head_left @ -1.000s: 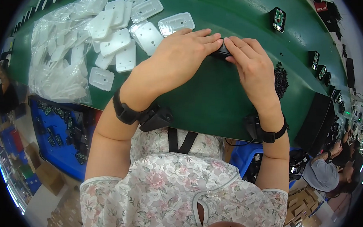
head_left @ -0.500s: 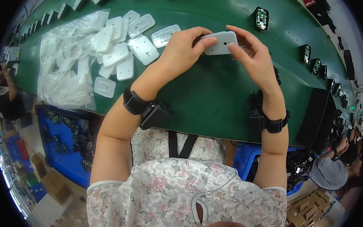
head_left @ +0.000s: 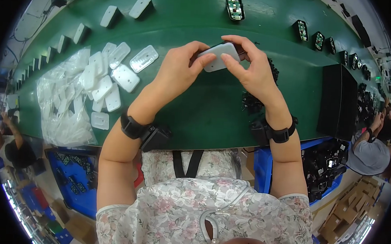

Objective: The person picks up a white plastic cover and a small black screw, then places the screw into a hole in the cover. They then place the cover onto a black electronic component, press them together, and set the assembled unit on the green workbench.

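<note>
A white rounded plastic cover [head_left: 217,63] is held up over the green table between my two hands, with a dark edge showing along its far side. My left hand [head_left: 177,68] grips its left end, thumb on the white face. From the right, my right hand [head_left: 252,67] closes round the other end, its thumb pressed on the face too. Fingers hide much of the underside. To the left lie several loose white covers [head_left: 125,78], some with the hollow side up, partly over a clear plastic bag [head_left: 62,124] holding more of them.
Black cases with circuit boards [head_left: 235,9] line the far right. White-topped black cases [head_left: 140,7] curve along the far left. A black box [head_left: 338,100] stands at right, near a blue bin of black parts [head_left: 319,168]. A blue tray [head_left: 74,195] sits lower left.
The whole view has shifted, so the table's things sit elsewhere in it. My hands have tilted the cover, both thumbs now meet near its middle, and a dark edge shows behind it.
</note>
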The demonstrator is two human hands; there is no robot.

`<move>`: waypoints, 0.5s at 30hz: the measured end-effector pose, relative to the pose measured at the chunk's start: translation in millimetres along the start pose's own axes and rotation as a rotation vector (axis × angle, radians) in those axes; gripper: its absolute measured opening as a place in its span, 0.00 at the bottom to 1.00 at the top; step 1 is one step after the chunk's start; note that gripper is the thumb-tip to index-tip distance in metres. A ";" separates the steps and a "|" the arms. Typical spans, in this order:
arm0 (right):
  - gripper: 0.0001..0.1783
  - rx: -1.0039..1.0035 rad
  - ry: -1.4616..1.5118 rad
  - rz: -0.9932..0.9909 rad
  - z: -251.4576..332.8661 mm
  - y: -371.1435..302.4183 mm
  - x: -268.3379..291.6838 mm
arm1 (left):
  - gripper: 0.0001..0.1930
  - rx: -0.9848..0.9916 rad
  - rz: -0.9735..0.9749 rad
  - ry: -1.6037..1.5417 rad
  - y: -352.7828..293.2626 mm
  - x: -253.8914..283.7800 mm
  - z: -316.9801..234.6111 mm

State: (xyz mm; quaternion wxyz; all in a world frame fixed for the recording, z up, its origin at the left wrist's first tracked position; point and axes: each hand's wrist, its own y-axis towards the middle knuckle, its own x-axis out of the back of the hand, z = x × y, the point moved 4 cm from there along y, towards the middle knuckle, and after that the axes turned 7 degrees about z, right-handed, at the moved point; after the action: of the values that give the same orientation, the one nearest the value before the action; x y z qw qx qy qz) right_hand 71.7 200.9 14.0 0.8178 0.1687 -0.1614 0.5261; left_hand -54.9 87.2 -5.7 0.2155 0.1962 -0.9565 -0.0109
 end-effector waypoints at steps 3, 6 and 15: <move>0.23 0.023 0.045 -0.088 -8.7 -0.8 11.7 | 0.14 -0.008 0.014 0.010 17.2 -5.0 1.7; 0.20 0.041 -0.067 -0.318 -18.1 -1.5 48.3 | 0.16 0.095 -0.028 0.005 50.9 14.5 20.9; 0.11 -0.228 -0.472 -0.246 -56.5 -8.1 66.8 | 0.23 0.468 0.009 -0.068 139.9 65.2 97.8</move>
State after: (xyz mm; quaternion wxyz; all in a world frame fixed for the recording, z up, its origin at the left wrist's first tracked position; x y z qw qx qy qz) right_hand 110.4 276.8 -7.8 0.8290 0.2118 -0.3834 0.3477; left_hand -201.6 185.3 -53.0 0.1317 0.2358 -0.9407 0.2053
